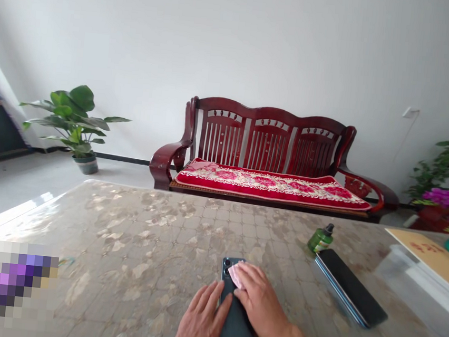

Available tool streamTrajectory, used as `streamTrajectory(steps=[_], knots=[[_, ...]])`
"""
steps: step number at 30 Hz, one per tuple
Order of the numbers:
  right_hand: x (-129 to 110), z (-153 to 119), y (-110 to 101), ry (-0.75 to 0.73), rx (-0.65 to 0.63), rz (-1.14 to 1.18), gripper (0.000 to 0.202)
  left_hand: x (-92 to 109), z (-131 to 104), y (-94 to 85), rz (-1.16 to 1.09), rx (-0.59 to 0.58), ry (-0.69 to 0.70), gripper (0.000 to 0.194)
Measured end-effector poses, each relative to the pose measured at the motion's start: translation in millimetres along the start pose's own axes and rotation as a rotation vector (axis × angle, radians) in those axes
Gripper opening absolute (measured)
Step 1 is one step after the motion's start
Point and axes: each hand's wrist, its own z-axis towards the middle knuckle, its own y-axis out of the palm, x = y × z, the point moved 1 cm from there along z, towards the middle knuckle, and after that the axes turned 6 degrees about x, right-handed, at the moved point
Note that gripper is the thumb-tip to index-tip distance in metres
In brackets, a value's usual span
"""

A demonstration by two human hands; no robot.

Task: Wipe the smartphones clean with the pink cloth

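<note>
A dark blue phone lies on the table in front of me, its back and camera lenses facing up. My left hand rests along the phone's left side, fingers stretched out, with the index finger and thumb at the phone. In my right hand a pale pink cloth is pinched under the fingertips and pressed onto the phone's upper part, beside the lenses. Part of the phone's right edge is hidden by this hand.
Right of my hands stand a green bottle with a black cap and a stack of phones. Farther right is a clear plastic box with a tan folder on top. A wooden bench stands beyond the patterned table.
</note>
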Motion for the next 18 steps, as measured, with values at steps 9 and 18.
streamTrajectory(steps=[9, 18], knots=[[-1.0, 1.6, 9.3, -0.185, -0.031, -0.256, 0.051, 1.8, -0.6, -12.3, -0.109, -0.076, -0.014, 0.077], [-0.8, 9.8, 18.4, -0.173, -0.035, -0.289, 0.052, 7.6, 3.1, -27.0, -0.099, -0.105, -0.036, 0.076]])
